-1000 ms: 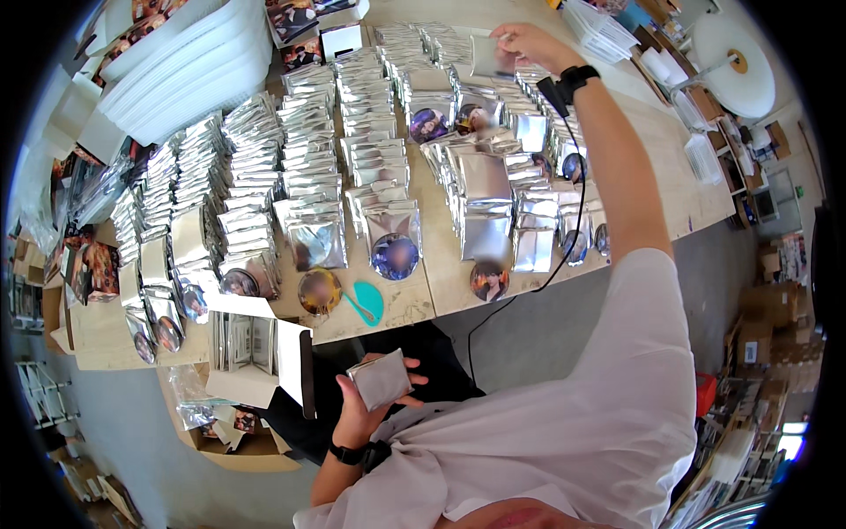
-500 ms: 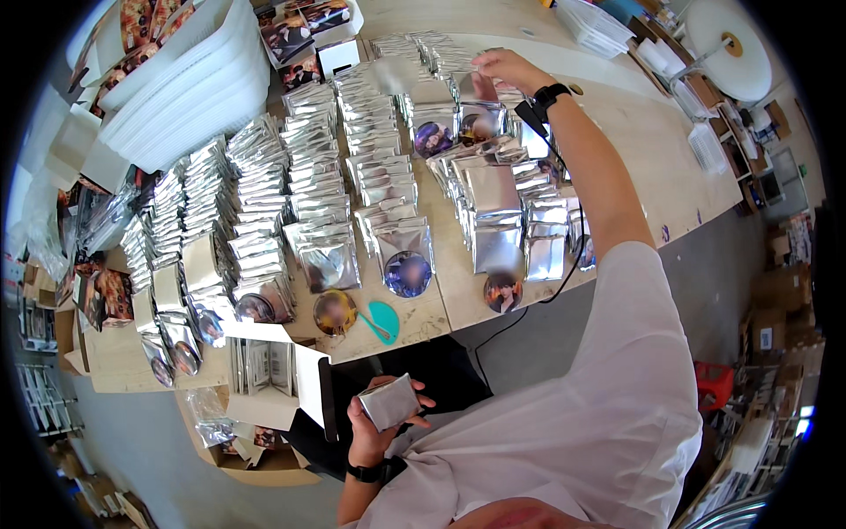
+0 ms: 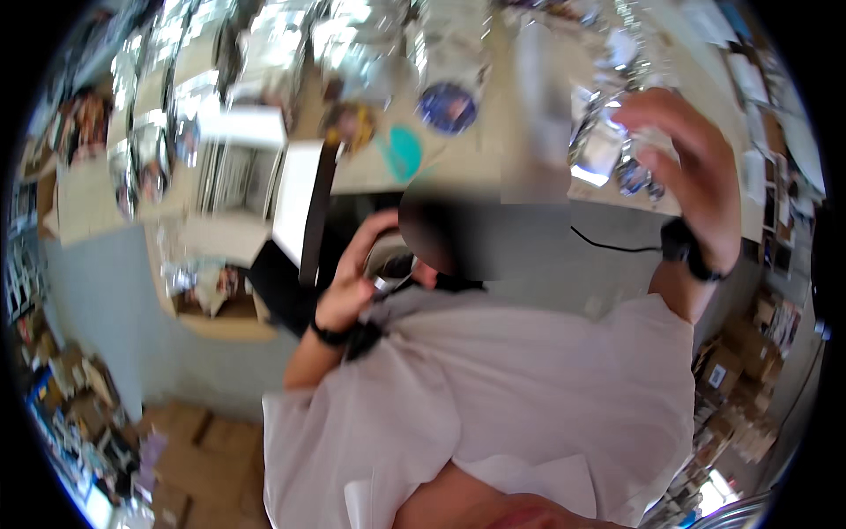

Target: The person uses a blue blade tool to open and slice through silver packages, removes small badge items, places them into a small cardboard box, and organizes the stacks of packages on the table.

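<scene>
Silver foil glints in my right hand (image 3: 683, 163), which is raised at the right of the view with fingers curled round a shiny packet (image 3: 608, 154); motion blur keeps me from telling more about it. A black wristband (image 3: 686, 256) sits just below that hand. My left hand (image 3: 352, 282) is near my chest, fingers bent round a small pale thing (image 3: 392, 263), though I cannot tell what it is; a dark band (image 3: 333, 335) circles that wrist. Farther out lies the light table (image 3: 493, 167), with a teal oval piece (image 3: 404, 152) and a round blue disc (image 3: 447, 108) on it, and blurred foil pouches (image 3: 370, 31) at the far edge. Left of my hand stands a white box (image 3: 242, 167).
</scene>
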The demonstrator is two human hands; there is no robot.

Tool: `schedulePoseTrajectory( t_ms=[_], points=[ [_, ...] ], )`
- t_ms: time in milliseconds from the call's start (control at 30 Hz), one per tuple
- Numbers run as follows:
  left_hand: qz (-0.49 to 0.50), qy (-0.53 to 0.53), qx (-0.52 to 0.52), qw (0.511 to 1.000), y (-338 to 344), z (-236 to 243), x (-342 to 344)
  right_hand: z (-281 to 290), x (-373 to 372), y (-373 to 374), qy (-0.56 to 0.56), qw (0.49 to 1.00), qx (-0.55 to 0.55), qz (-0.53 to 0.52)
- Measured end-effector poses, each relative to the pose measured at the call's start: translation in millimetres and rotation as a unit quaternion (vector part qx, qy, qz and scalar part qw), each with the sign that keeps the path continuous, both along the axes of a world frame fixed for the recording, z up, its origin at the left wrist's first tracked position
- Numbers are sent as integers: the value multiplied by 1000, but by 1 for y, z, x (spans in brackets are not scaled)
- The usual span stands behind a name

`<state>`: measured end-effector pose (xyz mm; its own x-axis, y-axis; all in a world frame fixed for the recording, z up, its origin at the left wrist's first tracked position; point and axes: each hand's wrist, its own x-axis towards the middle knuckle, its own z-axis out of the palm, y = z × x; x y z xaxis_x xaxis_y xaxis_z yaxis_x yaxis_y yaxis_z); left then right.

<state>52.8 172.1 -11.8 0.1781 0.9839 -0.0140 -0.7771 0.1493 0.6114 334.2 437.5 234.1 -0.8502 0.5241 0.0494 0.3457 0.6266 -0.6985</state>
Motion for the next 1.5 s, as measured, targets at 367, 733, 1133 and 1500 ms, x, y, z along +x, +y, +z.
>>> schedulePoseTrajectory(
  t_ms=[367,733,1133,1500],
  points=[
    [-46,-5,13,999,-15,7,1,-99,-94,-137,44,984,32,167],
    [-11,12,4,1000,-38,-1,19,-91,-117,-112,49,991,18,121],
    [-6,153,-49,987,-40,12,23,-119,-92,-146,68,979,-50,188],
    [-157,77,-28,984,35,49,84,-138,21,-165,141,978,-71,-133]
  ],
)
